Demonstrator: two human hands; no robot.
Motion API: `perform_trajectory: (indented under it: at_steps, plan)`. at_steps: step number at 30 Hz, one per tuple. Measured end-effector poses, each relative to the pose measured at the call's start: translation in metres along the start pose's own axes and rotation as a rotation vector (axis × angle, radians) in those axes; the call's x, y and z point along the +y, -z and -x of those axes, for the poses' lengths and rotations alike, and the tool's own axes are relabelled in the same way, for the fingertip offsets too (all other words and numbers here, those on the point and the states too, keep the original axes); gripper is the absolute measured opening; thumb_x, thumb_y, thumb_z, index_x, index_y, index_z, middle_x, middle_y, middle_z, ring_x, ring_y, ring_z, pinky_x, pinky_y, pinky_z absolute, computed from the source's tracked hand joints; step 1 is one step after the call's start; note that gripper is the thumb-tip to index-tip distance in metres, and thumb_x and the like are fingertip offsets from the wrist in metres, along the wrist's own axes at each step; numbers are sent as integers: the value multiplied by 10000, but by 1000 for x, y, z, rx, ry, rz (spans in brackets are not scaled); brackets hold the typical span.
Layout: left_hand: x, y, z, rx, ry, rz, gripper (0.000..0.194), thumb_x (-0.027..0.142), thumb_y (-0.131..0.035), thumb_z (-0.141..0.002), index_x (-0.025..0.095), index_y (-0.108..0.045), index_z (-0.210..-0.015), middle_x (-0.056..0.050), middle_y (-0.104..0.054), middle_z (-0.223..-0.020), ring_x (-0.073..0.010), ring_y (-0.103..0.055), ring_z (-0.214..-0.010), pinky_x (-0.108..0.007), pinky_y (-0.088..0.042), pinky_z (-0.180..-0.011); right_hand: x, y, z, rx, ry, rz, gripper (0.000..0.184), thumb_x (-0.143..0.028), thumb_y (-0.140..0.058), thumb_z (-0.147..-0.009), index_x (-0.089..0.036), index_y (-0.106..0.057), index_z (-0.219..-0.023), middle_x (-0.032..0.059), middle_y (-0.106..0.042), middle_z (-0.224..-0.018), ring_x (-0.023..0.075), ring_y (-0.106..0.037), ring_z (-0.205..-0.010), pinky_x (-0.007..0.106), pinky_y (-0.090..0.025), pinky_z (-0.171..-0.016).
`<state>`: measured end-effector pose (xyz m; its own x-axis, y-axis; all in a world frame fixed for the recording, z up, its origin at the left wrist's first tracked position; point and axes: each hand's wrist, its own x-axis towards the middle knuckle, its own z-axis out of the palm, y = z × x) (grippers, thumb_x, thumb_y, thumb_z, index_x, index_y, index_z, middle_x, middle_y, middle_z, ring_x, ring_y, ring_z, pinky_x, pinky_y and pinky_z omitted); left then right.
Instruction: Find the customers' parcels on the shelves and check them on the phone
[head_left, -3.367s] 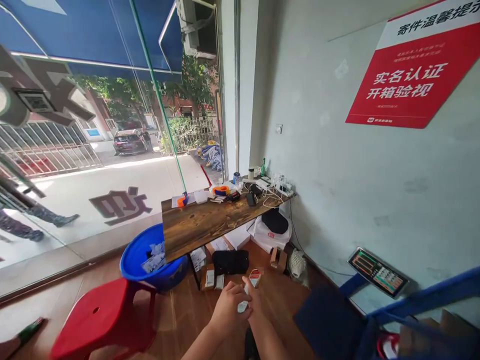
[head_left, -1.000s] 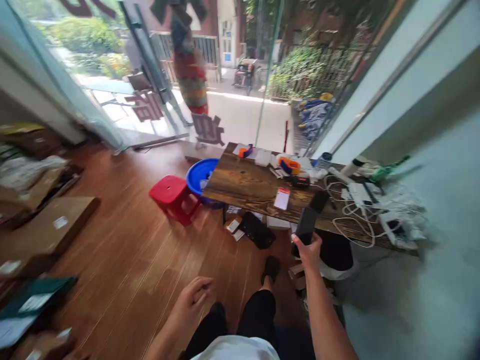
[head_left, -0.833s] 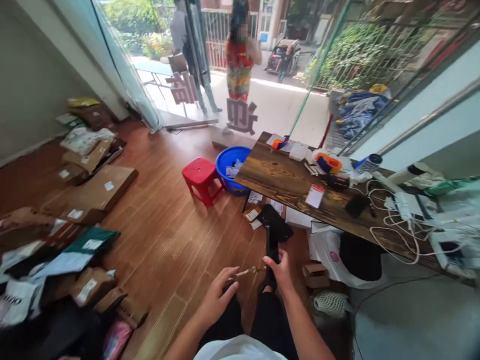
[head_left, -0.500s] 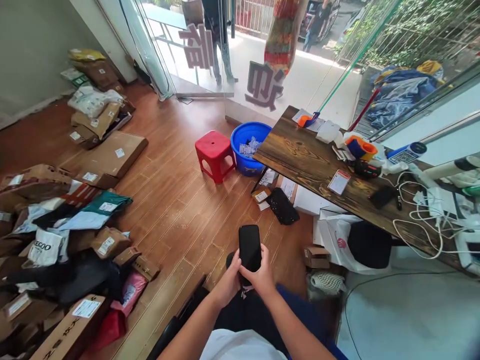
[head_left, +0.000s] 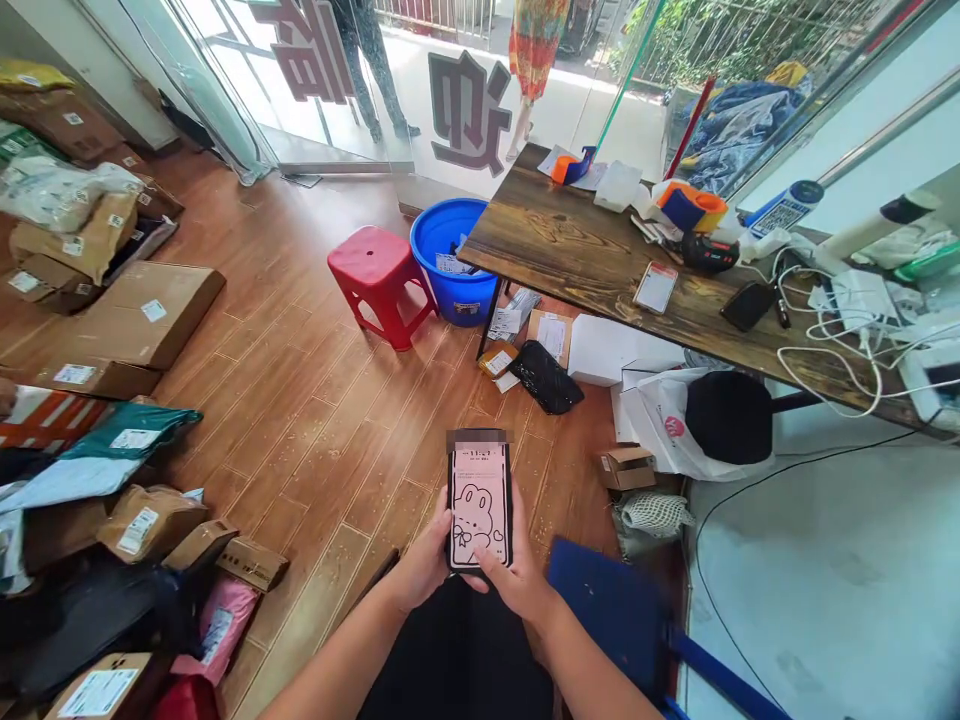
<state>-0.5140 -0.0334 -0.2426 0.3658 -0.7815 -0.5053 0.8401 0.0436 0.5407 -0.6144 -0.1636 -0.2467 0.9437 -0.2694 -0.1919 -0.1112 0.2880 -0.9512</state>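
A smartphone is held upright in front of my lap, its screen lit with a pink lock screen and a cartoon rabbit drawing. My left hand is wrapped round its left edge. On the other side, my right hand grips the right edge, with the thumb lying over the lower part of the screen. The fingers behind the phone are mostly hidden. My forearms rest low over dark trousers.
Parcels are piled on the wooden floor at left. Ahead stand a red stool and a blue tub. A wooden table with tape, cables and phones is at right. A black packet lies below it. People stand beyond the glass.
The phone's screen has gone from black to lit. Both hands still hold it, and the right thumb now lies on the screen. My view has shifted toward the right.
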Motion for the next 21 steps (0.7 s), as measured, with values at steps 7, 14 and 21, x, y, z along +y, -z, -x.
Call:
perform_trajectory:
  at_steps: [7, 14, 21]
  plan:
    - [-112, 70, 10, -85, -109, -76, 713, 616, -515, -925, 333, -254, -1525, -116, -422, -1518, -345, -517, -1265, -360, -613, -718, 131, 9, 55, -37, 96, -8, 952, -403, -600, -921, -333, 91, -1572, 91, -611, -1286, 246, -637, -1086, 471, -526, -992]
    - [-206, 120, 120, -145, -191, -138, 774, 569, -597, -890, 338, -243, -1538, -81, -504, -1474, -323, -541, -1269, -450, -565, -925, 218, -57, 172, 2, 312, 86, 929, -401, -621, -911, -299, 12, -1584, 101, -553, -1416, 246, -571, -1244, 476, -438, -1106]
    - [-254, 130, 236, -155, -260, -157, 785, 531, -648, -870, 276, -289, -1519, -78, -489, -1500, -304, -449, -1374, -436, -472, -1071, 235, -132, 281, 34, 401, 34, 1002, -480, -701, -833, -319, -53, -1580, 106, -526, -1441, 277, -459, -1378, 527, -405, -1131]
